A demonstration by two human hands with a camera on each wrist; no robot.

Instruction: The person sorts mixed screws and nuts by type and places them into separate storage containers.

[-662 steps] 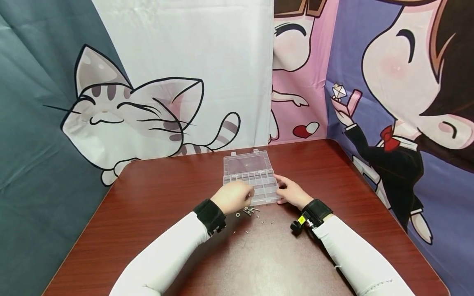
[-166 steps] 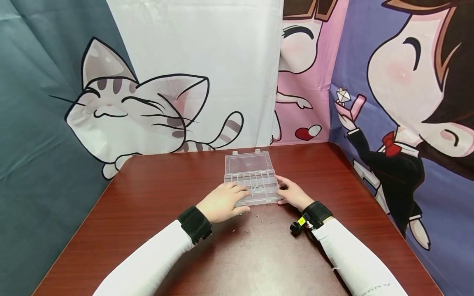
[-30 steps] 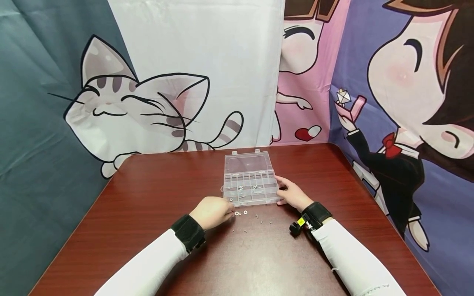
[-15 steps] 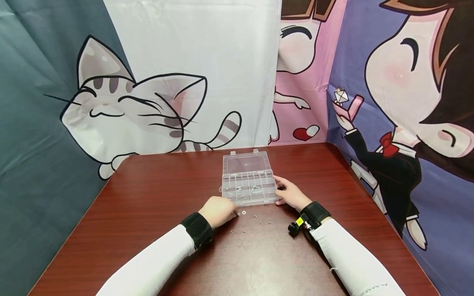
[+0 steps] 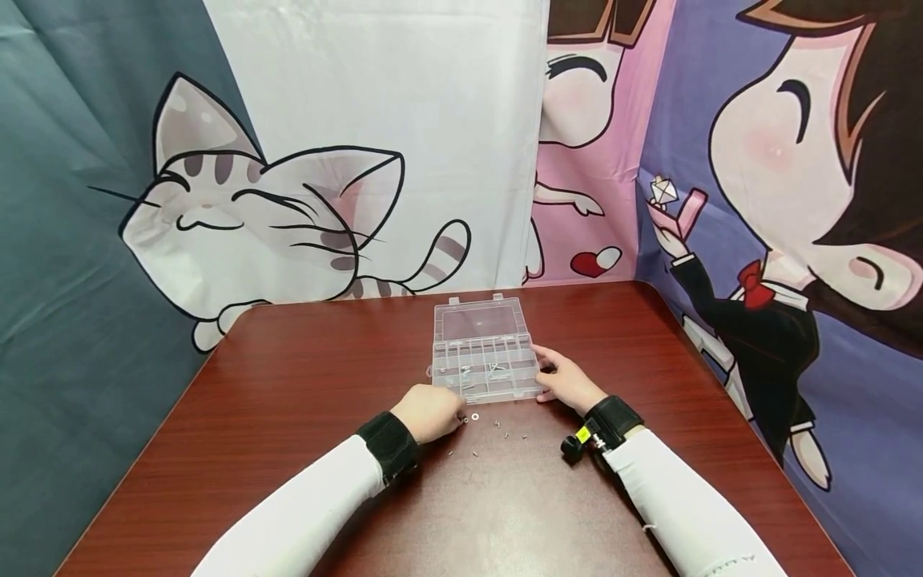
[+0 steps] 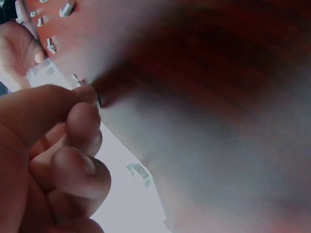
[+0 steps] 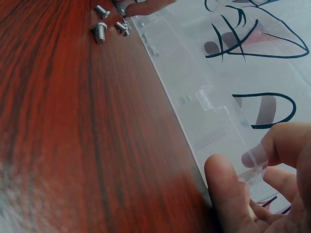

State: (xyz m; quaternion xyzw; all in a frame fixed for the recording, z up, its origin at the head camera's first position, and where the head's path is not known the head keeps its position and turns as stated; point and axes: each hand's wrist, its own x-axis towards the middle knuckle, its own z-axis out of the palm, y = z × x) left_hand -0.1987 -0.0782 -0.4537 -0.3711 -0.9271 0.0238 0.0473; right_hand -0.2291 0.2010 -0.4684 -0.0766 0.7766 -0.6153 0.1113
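Note:
A clear plastic compartment box (image 5: pixel 497 397) lies with its lid (image 5: pixel 481 322) raised toward the back. Several small metal parts sit in its compartments. My right hand (image 5: pixel 570 383) holds the box's right side, thumb and fingers around the near corner in the right wrist view. My left hand (image 5: pixel 430 413) is low at the box's front left, fingers curled, thumb and index fingertips (image 6: pixel 86 94) together at the tabletop. They pinch a small metal piece, seemingly a washer, mostly hidden. Just right of them lies another washer (image 5: pixel 475 417) with a tiny nut-like part (image 5: pixel 465 420).
Several small screws lie loose in front of the box, among them a bolt (image 7: pixel 99 32) and a shorter screw (image 7: pixel 102 11). The reddish-brown table (image 5: pixel 324 353) reaches back to printed cloth hangings (image 5: pixel 461 120).
The box has gained small parts since the oldest view, and fewer lie on the table. Over the last second my left hand moved slightly right, covering a washer. My right hand stays on the box.

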